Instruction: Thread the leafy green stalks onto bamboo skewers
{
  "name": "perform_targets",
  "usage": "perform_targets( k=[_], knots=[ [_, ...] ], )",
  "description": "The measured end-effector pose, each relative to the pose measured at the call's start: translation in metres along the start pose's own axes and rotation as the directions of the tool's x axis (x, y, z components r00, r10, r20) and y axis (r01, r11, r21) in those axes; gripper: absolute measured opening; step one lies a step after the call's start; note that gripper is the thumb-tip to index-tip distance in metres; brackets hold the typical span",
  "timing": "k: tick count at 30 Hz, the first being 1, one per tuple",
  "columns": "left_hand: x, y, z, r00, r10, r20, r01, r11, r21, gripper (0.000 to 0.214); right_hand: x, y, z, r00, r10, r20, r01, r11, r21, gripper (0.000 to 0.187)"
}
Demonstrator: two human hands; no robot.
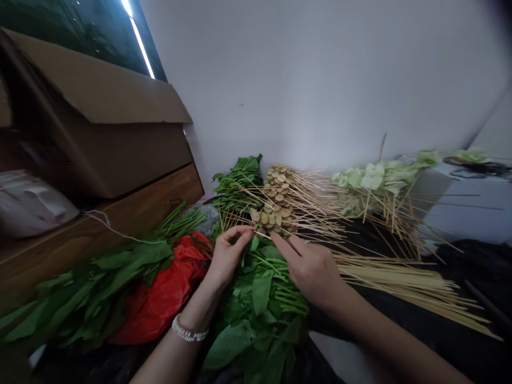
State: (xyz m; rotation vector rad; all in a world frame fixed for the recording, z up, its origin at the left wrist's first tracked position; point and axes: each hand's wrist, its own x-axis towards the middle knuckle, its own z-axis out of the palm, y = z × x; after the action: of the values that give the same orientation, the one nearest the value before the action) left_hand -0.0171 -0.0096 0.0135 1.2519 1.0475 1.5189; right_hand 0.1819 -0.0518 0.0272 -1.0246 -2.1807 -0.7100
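My left hand (pixel 229 250) pinches something small at its fingertips, just over a heap of green leafy vegetables (pixel 260 298). My right hand (pixel 310 266) lies beside it with the fingers stretched toward the same spot, touching a thin bamboo skewer (pixel 266 234). Right behind both hands sits a pile of skewers threaded with tan round slices (pixel 278 200). A pearl bracelet (pixel 188 332) circles my left wrist.
Loose bamboo skewers (pixel 404 282) fan out on the right. Skewered pale green leaves (pixel 376 184) lie at the back right. A red plastic bag (pixel 168 293) and more greens (pixel 88 288) lie left. A cardboard box (pixel 100 117) rests on a wooden ledge (pixel 132 213).
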Motion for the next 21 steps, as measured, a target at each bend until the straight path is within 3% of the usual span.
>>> perform_targets(
  k=[21],
  knots=[
    [-0.0009,-0.0044,0.001,0.997,-0.044,0.062,0.055,0.982,-0.181,0.026,-0.0036,-0.002,0.0029,0.998,0.048,0.037,-0.049,0.998,0.036,0.039]
  ],
)
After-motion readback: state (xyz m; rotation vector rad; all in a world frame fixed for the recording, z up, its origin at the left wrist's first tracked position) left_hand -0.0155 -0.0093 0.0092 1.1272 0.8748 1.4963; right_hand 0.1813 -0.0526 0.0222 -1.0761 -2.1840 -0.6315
